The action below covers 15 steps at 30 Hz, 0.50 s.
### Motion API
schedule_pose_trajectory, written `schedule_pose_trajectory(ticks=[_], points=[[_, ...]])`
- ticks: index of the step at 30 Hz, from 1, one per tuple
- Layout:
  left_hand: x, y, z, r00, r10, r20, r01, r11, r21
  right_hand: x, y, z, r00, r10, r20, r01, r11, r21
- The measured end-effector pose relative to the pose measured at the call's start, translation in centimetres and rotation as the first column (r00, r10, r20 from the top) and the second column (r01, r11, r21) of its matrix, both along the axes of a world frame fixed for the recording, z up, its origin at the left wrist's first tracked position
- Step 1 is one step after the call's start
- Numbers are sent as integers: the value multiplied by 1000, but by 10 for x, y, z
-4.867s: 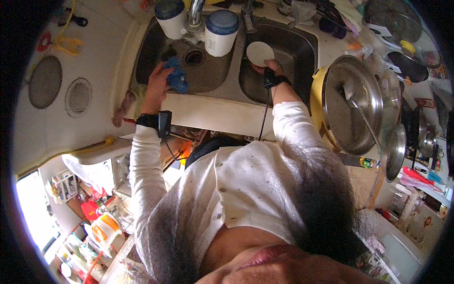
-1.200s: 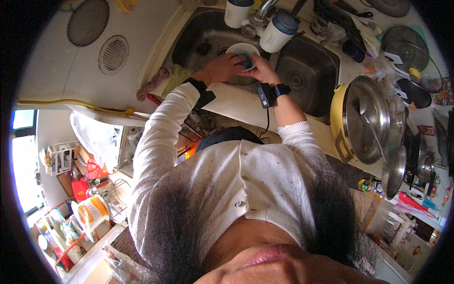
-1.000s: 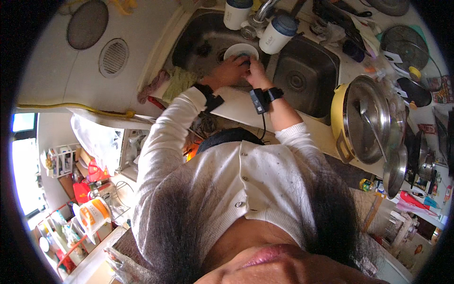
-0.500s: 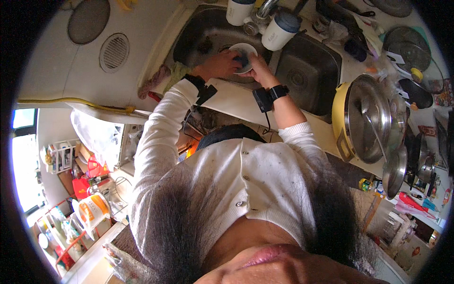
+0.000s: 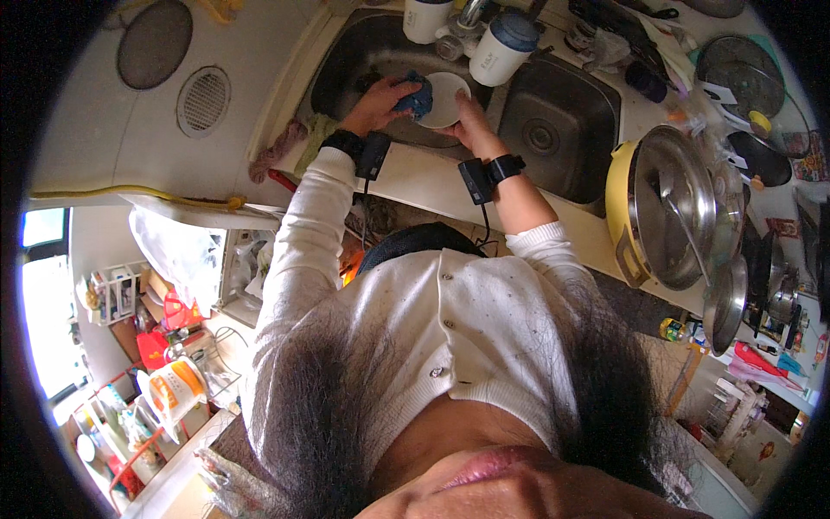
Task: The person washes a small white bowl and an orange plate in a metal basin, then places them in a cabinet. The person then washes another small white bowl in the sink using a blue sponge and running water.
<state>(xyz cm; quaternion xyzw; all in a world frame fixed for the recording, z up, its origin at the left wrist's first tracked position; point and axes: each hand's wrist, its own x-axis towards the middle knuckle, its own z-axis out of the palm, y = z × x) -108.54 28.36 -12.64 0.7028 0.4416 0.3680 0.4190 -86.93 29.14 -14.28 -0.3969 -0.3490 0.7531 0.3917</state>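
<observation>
Over the left sink basin (image 5: 346, 65) I hold a white bowl (image 5: 448, 102), its inside tilted into view. My right hand (image 5: 474, 123) grips the bowl's right side, fingers underneath and thumb near the rim. In my left hand (image 5: 379, 105) is a crumpled blue scrubbing cloth (image 5: 416, 95), close against the bowl's left rim; whether it touches cannot be made out. Just beyond the bowl is the faucet (image 5: 451, 45), flanked by white cups with dark blue lids, one of them a large cup (image 5: 504, 50).
The right basin (image 5: 553, 121) lies beside my right hand. A yellow pot (image 5: 661, 208) with a ladle stands on the counter at the right. A green cloth (image 5: 317, 143) and a pinkish rag (image 5: 277, 151) hang at the left sink edge.
My left hand has drawn the blue scrubbing cloth out of the bowl to its left. The bowl's white inside now shows. My right hand keeps its hold.
</observation>
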Motion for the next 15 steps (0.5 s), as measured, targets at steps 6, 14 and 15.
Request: schedule_pose_trajectory(ticks=[6, 14, 15], points=[[30, -3, 21, 844, 401, 357, -191, 845, -500, -2, -6, 13, 1000, -12, -22, 13, 1000, 27], [18, 18, 21, 759, 330, 561, -35, 881, -471, 1, -15, 9, 993, 89, -76, -88, 996, 21], [15, 18, 14, 638, 307, 706, 62, 893, -445, 0, -14, 8, 990, 102, -93, -100, 995, 28]])
